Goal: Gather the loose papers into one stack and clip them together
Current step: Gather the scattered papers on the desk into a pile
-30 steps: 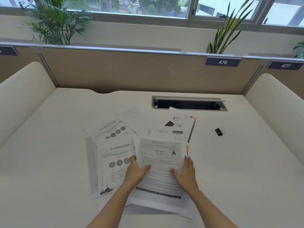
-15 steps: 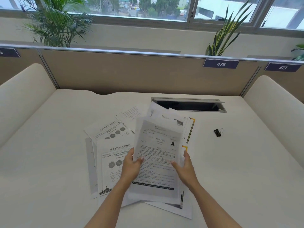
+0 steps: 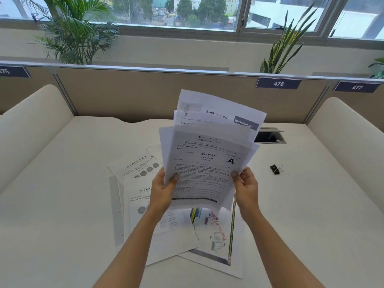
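A fanned bundle of printed sheets (image 3: 205, 163) is lifted upright above the desk, an exam page marked "A" in front and a "Build-a-word" worksheet behind it. My left hand (image 3: 163, 189) grips the bundle's lower left edge and my right hand (image 3: 246, 187) grips its lower right edge. More loose papers (image 3: 137, 183) lie flat on the white desk (image 3: 62, 204) below and to the left. A colourful sheet with a yellow-green border (image 3: 216, 235) lies under my hands. A black binder clip (image 3: 276, 169) rests on the desk to the right, apart from both hands.
A rectangular cable opening (image 3: 270, 135) is cut into the desk behind the held sheets. A beige partition (image 3: 124, 94) with number plates 476 and 477 closes the back. Padded side dividers (image 3: 27, 129) flank the desk. Potted plants stand beyond the partition.
Both hands went from pressing on the top sheets on the desk to gripping them and lifting the bundle upright. The colourful sheet underneath is now uncovered.
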{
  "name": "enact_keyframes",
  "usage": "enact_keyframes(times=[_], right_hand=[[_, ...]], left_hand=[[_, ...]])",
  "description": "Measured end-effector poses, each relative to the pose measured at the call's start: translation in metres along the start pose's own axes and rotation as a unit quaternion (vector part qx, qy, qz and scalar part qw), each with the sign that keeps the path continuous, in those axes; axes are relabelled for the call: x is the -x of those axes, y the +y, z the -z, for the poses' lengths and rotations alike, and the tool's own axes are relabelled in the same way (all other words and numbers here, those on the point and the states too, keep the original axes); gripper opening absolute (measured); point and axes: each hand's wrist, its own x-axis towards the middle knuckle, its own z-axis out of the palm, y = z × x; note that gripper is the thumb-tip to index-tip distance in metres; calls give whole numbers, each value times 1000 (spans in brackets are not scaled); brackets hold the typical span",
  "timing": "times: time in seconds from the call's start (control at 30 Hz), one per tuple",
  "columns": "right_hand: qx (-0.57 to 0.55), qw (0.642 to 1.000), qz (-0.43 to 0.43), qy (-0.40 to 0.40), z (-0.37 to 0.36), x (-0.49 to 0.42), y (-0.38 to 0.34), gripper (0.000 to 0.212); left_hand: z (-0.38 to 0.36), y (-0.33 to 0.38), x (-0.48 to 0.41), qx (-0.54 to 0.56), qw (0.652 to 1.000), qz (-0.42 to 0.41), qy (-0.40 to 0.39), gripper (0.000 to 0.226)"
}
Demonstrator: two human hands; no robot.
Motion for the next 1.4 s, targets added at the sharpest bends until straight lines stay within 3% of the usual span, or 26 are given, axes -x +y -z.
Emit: enact_keyframes(times=[0.27,0.47,0.63,0.7,0.77,0.87,0.93,1.0,1.1,1.3,1.4], right_hand=[[23,999,37,-26,2,9,2,14],[75,995,4,-59,7,16,27,27],[96,994,34,-29,6,15,23,20],[120,991,57,-4,5,13,19,17],[146,986,76,22,7,9,17,14],[165,980,93,53,12,3,17,14],[171,979,89,66,15,1,18,13],[172,980,65,75,16,0,23,13],[179,981,19,78,18,0,33,13],[185,979,-43,77,17,3,52,12],[188,978,-66,68,17,4,58,11]], left_hand=[[-14,9,1,32,997,-32,58,9],[-18,-7,9,37,998,-4,51,9],[-15,-6,9,31,999,-6,40,12],[-9,-13,7,3,1000,-2,14,21],[2,-27,6,-73,997,13,10,47],[21,-53,8,-201,974,91,61,85],[33,-68,11,-292,935,173,102,93],[44,-79,17,-398,874,251,118,94],[58,-87,22,-493,815,281,117,108],[72,-83,25,-494,815,268,140,122],[80,-79,24,-454,836,259,166,124]])
